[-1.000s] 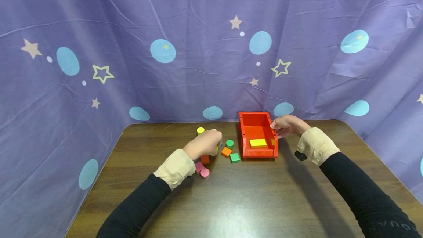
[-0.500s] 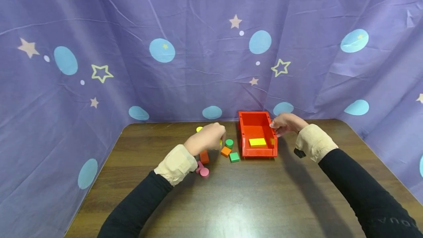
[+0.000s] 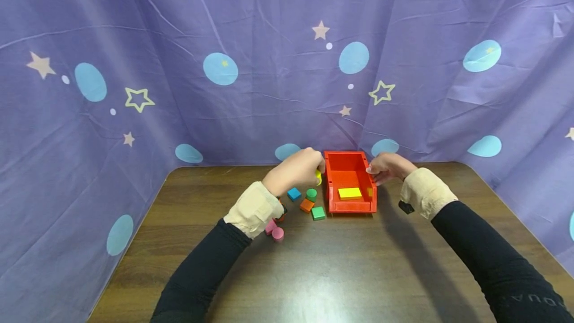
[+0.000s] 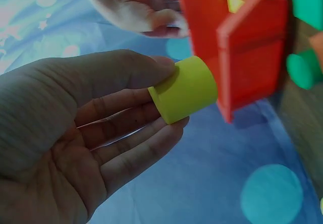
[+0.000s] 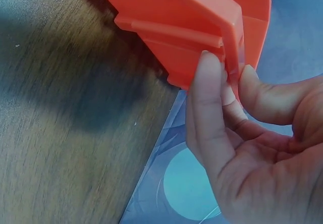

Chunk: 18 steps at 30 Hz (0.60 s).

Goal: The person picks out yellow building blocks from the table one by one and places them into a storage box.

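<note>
A yellow cylinder block (image 4: 187, 90) is pinched between the thumb and fingers of my left hand (image 3: 298, 167), just left of the red bin (image 3: 352, 179). My right hand (image 3: 389, 168) grips the bin's right side wall, its thumb on one face and fingers on the other, as the right wrist view shows (image 5: 252, 148). Inside the bin, near its low front, lies a flat yellow block (image 3: 350, 194). The left wrist view shows the cylinder close in front of the bin wall (image 4: 252, 47).
Left of the bin lie a blue block (image 3: 294, 194), a green cylinder (image 3: 311, 194), an orange block (image 3: 307, 206) and a green block (image 3: 318, 213). Nearer are a pink cylinder (image 3: 278, 234) and a pink block (image 3: 270, 227). A purple curtain (image 3: 269, 64) hangs behind the table (image 3: 358, 273).
My left hand has risen from among the blocks and moved right toward the bin, carrying the yellow cylinder and uncovering the blue block. The right hand stays at the bin's wall.
</note>
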Tool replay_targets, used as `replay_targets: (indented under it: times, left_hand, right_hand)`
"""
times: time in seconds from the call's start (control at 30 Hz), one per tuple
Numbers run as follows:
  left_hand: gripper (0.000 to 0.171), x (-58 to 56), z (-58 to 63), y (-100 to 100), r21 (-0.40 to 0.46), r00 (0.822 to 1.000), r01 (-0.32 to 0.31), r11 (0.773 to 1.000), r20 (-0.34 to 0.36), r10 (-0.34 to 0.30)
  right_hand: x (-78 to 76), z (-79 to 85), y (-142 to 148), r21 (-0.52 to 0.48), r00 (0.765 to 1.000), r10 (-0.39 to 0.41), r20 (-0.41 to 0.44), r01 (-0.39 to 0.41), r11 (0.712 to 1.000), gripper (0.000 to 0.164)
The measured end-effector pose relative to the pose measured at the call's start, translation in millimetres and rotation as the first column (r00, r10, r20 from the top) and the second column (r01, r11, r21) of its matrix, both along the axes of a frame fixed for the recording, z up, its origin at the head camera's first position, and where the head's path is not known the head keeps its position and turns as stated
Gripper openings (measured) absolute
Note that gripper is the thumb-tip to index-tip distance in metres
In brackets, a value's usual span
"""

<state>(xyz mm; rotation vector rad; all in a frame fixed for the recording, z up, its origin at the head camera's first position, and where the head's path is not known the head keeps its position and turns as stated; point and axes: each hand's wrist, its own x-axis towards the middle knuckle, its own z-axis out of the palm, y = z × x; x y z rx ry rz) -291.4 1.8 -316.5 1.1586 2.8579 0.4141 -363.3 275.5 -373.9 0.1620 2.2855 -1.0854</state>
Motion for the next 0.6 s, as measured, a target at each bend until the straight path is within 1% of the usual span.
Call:
replay_targets:
  times: [0.1,0.23,0.33,0.47,0.6]
  left_hand:
    - [0.024,-1.9,11.1,12,0.012,1.0,0.011,1.0,-0.004,-0.011]
    - [0.006,-4.5,23.8,27,0.01,1.0,0.011,1.0,-0.023,-0.01]
    - [0.008,-6.3,31.1,37,0.006,0.999,0.014,1.0,-0.034,-0.014]
    - [0.008,-10.4,36.3,49,0.012,0.999,0.016,1.0,-0.047,-0.015]
    - [0.008,-15.8,38.4,60,0.023,0.999,0.019,1.0,-0.027,-0.018]
  right_hand:
    - [0.5,-0.1,1,0.007,1.0,0.01,-0.007,-0.01,1.0,0.015]
    - [0.1,-1.6,0,0.017,1.0,0.015,-0.016,-0.015,1.0,0.018]
    - [-0.2,-2.7,-1,0.02,1.0,0.024,-0.011,-0.023,1.0,0.016]
    - [0.3,-2.5,0,0.015,0.999,0.033,-0.002,-0.033,0.999,0.016]
    - [1.6,-1.2,0,0.006,0.999,0.042,0.004,-0.042,0.999,0.017]
